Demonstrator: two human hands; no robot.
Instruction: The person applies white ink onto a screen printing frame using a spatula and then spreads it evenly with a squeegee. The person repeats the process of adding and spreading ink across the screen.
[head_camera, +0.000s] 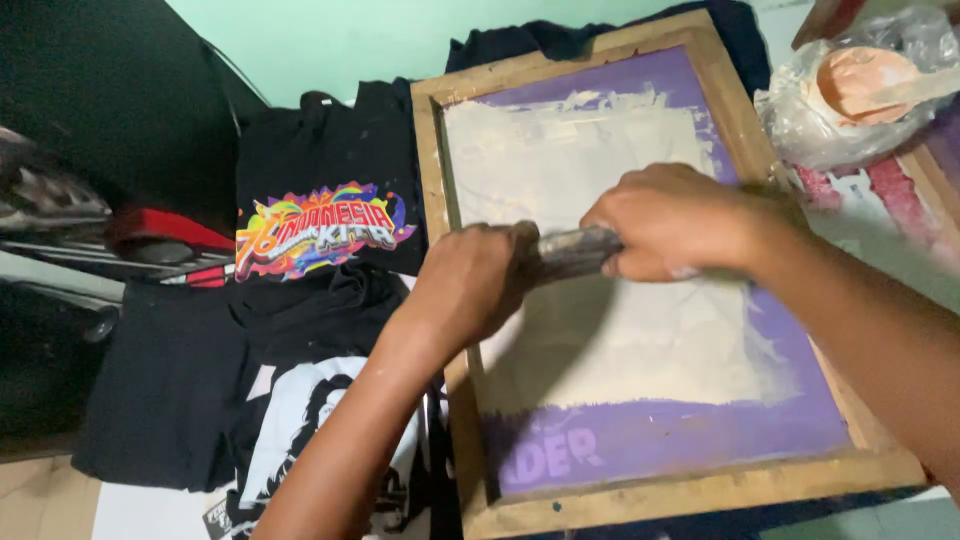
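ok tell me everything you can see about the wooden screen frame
The wooden screen frame is a pale, paint-flecked rectangle lying flat over dark fabric. Its purple mesh is coated with whitish ink across the middle. The left hand and right hand press a squeegee onto it.

Pale green wall, dark panel at left, perhaps tiled floor

Two bare forearms in view, no sleeves visible. Left hand and right hand: no gloves, no rings, no watch or wristband seen. White smudges near right-hand fingertips.
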